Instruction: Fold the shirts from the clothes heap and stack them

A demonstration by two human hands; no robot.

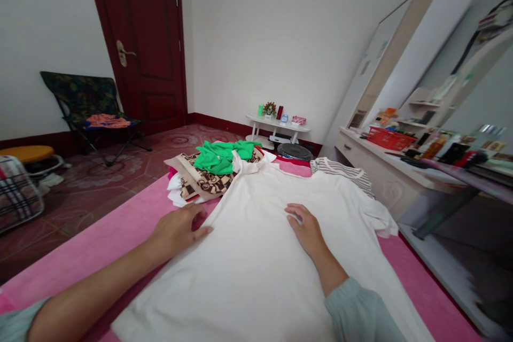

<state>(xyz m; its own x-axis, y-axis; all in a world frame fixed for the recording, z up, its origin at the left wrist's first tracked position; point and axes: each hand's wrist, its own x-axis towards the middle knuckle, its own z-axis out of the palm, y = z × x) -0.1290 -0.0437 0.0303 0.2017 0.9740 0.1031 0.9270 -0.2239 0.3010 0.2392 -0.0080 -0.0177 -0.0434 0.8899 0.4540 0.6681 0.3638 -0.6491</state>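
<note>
A white T-shirt (pixel 248 256) lies spread over the pink bed cover (pixel 100 230), its collar end pointing away from me. My left hand (pixel 180 230) is at the shirt's left edge, thumb and fingers apart and curved, with nothing visible between them. Over the middle of the shirt, my right hand (pixel 305 228) is loosely curled, a gap showing between thumb and fingers. Whether it touches the cloth is hard to tell. Beyond my left hand sits a pile with a green garment (pixel 224 156) on top of a brown patterned one (pixel 210 183).
A striped garment (pixel 344 172) lies past the shirt's far right side. Along the right stands a dresser (pixel 385 176) with a red basket (pixel 388 139). A low white table (pixel 276 124) is by the far wall. A folding chair (pixel 86 99) stands left of the dark red door (pixel 144 37).
</note>
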